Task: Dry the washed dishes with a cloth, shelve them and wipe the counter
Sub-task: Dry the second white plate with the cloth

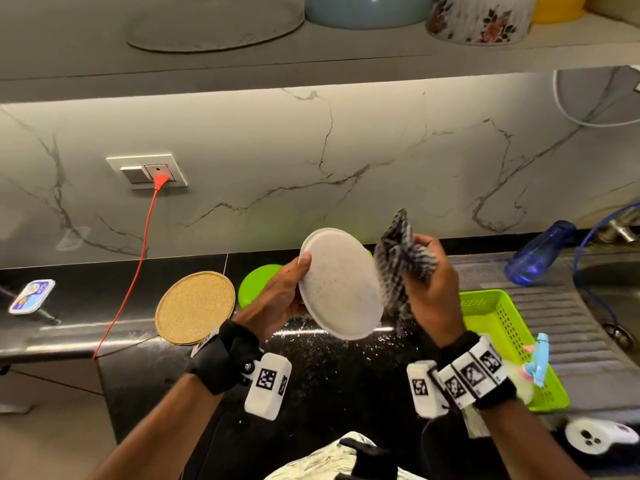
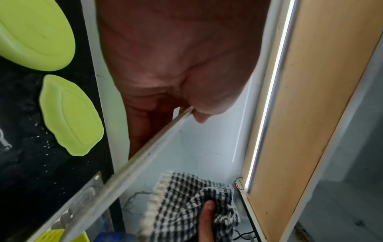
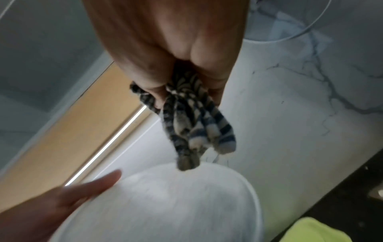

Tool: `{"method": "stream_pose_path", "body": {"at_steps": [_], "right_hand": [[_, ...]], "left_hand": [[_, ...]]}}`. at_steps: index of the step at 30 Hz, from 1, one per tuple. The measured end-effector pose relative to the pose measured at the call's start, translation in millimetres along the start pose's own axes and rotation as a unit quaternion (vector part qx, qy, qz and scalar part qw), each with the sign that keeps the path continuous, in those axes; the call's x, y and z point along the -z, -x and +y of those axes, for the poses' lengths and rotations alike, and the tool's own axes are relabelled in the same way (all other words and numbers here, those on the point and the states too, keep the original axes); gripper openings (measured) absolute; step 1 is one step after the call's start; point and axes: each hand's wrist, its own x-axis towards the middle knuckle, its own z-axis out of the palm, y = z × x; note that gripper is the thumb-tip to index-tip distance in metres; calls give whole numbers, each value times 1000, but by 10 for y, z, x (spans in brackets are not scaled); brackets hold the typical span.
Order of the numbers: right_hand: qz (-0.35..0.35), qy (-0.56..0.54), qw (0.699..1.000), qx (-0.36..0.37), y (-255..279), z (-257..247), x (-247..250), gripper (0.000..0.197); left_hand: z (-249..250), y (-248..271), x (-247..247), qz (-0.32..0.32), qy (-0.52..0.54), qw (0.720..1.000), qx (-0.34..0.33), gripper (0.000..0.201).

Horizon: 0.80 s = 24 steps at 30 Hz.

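With the left hand (image 1: 277, 292) pinching the tilted white plate (image 1: 341, 285) by its rim above the wet table (image 1: 322, 362) and the right hand (image 1: 427, 289) bunching the checked cloth (image 1: 398, 251) beside it, drying well probably means sweeping both faces firmly.

white veined marble wall (image 1: 346, 150), lit by a strip light (image 2: 267, 101) under the shelf (image 1: 311, 60).

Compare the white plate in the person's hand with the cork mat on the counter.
The white plate is pale and speckled; the cork mat is tan and grainy. The plate is tilted in the air, held by the left hand; the mat lies flat on the counter. Both are round.
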Motion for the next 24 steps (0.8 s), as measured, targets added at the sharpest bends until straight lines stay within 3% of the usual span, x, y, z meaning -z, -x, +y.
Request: {"method": "stream_pose_path", "body": {"at_steps": [2,4,6,9,13,16,18,24], "right_hand": [[62,58,996,27,-181,74,90,32],[79,99,991,48,-293,142,77,40],[13,94,995,11,-297,163,-31,48],[-157,65,984,-55,-65,167,-306,65],[-152,22,987,-51,79,112,-476,67],[-193,28,981,17,157,-12,-621,79],[-210,41,975,57,230,-113,-711,73],[-288,51,950,112,392,-196,-664,65]], "left_hand": [[-24,28,-20,2,-10,1000,11,46],[-19,60,-72,-6,-28,999,16,49],[-28,64,-126,-24,-40,999,20,54],[-7,99,-236,-53,-21,998,17,47],[-11,171,-283,-90,48,995,19,58],[-47,157,-258,-104,102,989,28,63],[-42,124,-236,-103,132,985,35,70],[121,149,-148,-126,196,972,33,112]]}}
